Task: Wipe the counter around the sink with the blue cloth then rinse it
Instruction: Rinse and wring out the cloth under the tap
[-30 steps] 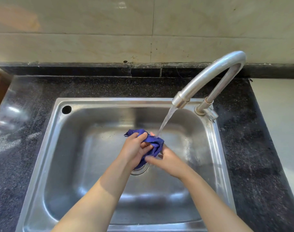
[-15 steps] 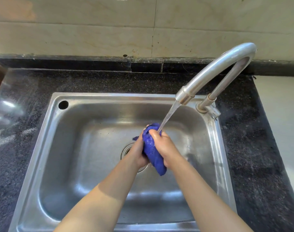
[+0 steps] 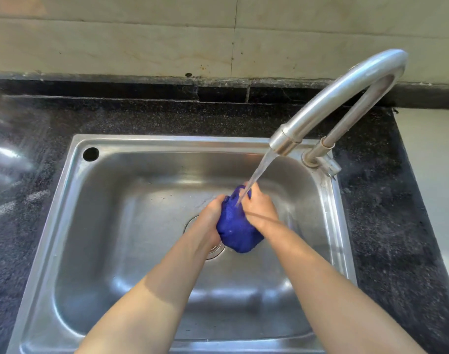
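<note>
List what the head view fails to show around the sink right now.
- Drain: mostly covered by the left hand and blue cloth.
- Fingers of both hands: the right hand and the left wrap the cloth, so their far sides are hidden.
- Sink: near rim cut off by the bottom edge.
- Tap handle: not discernible.

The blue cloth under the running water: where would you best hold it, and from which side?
Grip the blue cloth round its bunched upper part, one hand from each side, as the left hand and right hand do now. It is wadded into a soft lump with its bulge hanging below, so squeezing from both sides probably holds it steady under the water stream.
</note>
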